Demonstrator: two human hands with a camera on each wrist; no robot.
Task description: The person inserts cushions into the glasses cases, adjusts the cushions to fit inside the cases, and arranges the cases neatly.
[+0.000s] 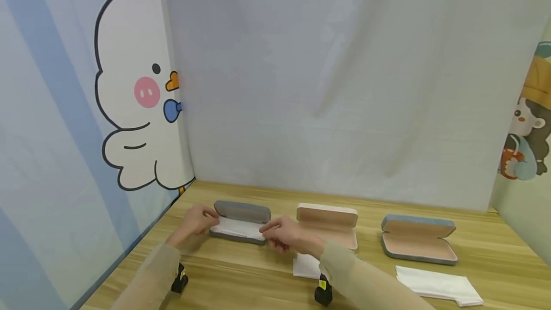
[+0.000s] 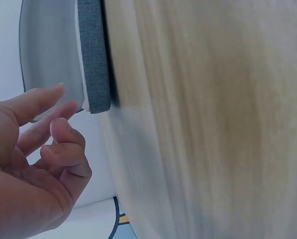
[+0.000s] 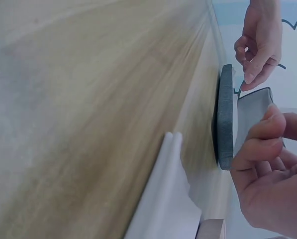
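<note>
A grey hard glasses case [image 1: 242,211] stands with its lid raised at the left of the table. Inside it lies a folded white cloth [image 1: 238,228], spread over nearly its whole length. My left hand [image 1: 197,220] is at the left end of the case, its fingertips right at the cloth's edge. In the left wrist view its fingers are loosely bent beside the case wall [image 2: 94,55]. At the opposite end, my right hand [image 1: 286,233] reaches in from the right, with the index finger stretched out to the cloth and the other fingers bent.
Right of the grey case, a pale pink glasses case [image 1: 327,209] stands open, with another white cloth [image 1: 306,267] in front, partly under my right arm. Further right is an open blue glasses case [image 1: 418,224]; a folded white cloth [image 1: 439,283] lies before it. A curtain [image 1: 344,85] hangs behind the table.
</note>
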